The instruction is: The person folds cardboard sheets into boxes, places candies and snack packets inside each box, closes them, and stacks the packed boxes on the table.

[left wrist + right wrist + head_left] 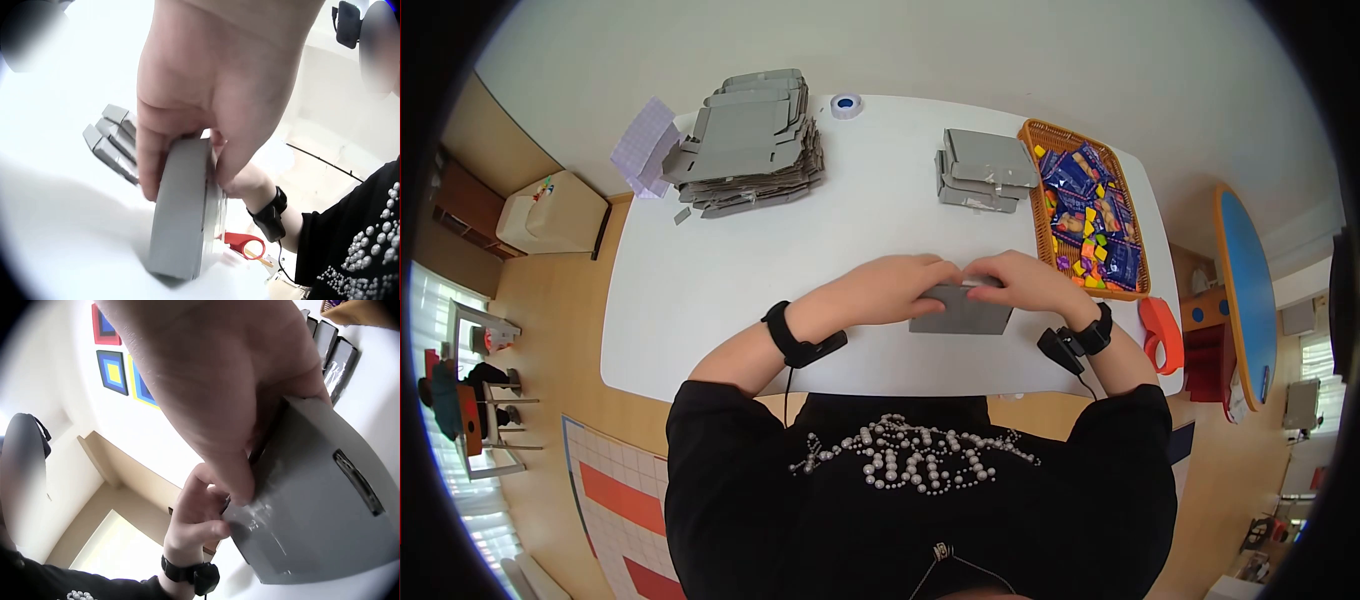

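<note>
A closed grey cardboard box (962, 316) stands on the white table close to the person's body. The left hand (890, 288) grips its left end, thumb on the near face; in the left wrist view the hand (209, 94) straddles the narrow box (181, 206) with fingers and thumb on opposite sides. The right hand (1030, 285) pinches the upper right part, its thumb near the top edge. In the right wrist view the right hand (244, 381) holds the box (312, 494), where shiny clear tape and a dark slot show on the grey face.
A tall stack of flat grey cardboard (745, 150) and a tape roll (846, 105) lie at the back left. Several grey boxes (985, 168) sit beside a wicker basket (1040, 225) of blue packets and colourful pieces. A red tape dispenser (1162, 335) is at the right edge.
</note>
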Demonstrator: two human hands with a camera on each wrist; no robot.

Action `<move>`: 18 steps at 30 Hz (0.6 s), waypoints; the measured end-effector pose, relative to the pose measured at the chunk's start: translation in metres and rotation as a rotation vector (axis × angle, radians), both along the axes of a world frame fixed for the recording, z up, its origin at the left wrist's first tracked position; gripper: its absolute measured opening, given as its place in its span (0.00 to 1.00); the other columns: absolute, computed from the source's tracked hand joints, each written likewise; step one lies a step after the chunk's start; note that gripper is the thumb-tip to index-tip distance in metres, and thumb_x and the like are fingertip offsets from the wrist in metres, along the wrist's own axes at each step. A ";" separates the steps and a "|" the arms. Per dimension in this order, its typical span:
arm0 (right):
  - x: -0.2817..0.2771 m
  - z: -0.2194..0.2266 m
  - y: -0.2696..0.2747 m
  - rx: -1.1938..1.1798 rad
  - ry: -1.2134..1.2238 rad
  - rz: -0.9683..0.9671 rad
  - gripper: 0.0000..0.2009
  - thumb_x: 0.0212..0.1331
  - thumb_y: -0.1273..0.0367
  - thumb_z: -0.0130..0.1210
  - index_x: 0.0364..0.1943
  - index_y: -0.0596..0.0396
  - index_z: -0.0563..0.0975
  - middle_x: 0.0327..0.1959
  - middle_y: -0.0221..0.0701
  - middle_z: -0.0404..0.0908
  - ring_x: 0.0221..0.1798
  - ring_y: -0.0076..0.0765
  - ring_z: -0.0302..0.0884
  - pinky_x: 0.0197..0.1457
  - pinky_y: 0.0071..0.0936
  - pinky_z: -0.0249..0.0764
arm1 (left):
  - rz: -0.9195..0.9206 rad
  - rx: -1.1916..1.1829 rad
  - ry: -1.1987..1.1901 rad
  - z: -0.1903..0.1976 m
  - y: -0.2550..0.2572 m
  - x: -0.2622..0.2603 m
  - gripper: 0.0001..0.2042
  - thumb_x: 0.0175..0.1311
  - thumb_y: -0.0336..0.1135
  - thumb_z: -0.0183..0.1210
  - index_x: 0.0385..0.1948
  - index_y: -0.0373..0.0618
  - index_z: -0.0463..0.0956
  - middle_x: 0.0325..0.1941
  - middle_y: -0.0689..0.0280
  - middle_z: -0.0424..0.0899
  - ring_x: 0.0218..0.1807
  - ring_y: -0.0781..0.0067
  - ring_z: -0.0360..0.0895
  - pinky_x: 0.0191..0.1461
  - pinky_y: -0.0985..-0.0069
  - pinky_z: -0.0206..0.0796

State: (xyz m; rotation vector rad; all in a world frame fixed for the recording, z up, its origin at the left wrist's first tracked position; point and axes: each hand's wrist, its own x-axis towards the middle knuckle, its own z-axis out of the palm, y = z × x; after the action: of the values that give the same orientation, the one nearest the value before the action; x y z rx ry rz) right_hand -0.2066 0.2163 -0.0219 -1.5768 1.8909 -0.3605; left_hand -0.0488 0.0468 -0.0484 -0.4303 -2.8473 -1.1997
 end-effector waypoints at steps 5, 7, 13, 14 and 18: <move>-0.013 0.069 0.000 -0.414 0.095 -0.165 0.14 0.54 0.65 0.55 0.42 0.57 0.73 0.31 0.35 0.76 0.32 0.32 0.72 0.36 0.23 0.67 | 0.111 -0.046 0.479 0.101 0.002 0.041 0.09 0.53 0.28 0.57 0.36 0.42 0.73 0.49 0.57 0.75 0.44 0.54 0.74 0.46 0.69 0.68; -0.029 0.084 -0.009 -0.568 0.221 -0.284 0.14 0.54 0.66 0.54 0.43 0.57 0.73 0.30 0.35 0.75 0.30 0.32 0.70 0.35 0.23 0.67 | -0.003 0.105 0.664 0.133 0.005 0.062 0.07 0.50 0.27 0.59 0.31 0.42 0.74 0.40 0.57 0.79 0.39 0.55 0.77 0.40 0.70 0.71; -0.091 0.052 -0.056 -0.757 0.638 -0.253 0.14 0.51 0.66 0.56 0.41 0.57 0.73 0.34 0.36 0.76 0.35 0.42 0.73 0.40 0.30 0.70 | -0.310 0.468 0.830 0.177 0.023 0.116 0.06 0.53 0.31 0.57 0.19 0.42 0.74 0.30 0.58 0.81 0.32 0.61 0.78 0.32 0.71 0.72; -0.098 0.040 -0.060 -0.755 0.630 -0.243 0.14 0.51 0.66 0.56 0.41 0.57 0.73 0.34 0.36 0.76 0.35 0.42 0.73 0.40 0.30 0.70 | -0.281 0.503 0.865 0.177 0.023 0.118 0.06 0.53 0.31 0.56 0.19 0.43 0.74 0.29 0.59 0.80 0.31 0.62 0.77 0.32 0.72 0.71; -0.114 0.004 -0.061 -0.653 0.638 -0.170 0.15 0.47 0.68 0.58 0.40 0.56 0.72 0.39 0.36 0.74 0.41 0.43 0.72 0.44 0.32 0.69 | -0.157 0.618 1.013 0.176 0.031 0.122 0.05 0.54 0.30 0.53 0.19 0.44 0.73 0.28 0.63 0.79 0.29 0.68 0.75 0.32 0.74 0.71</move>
State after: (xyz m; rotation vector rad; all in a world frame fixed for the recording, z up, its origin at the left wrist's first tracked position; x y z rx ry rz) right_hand -0.3207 0.1550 -0.0178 -2.1378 2.5766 -0.6575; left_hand 0.0735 0.0779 0.1273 -0.8920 -1.5449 -1.2781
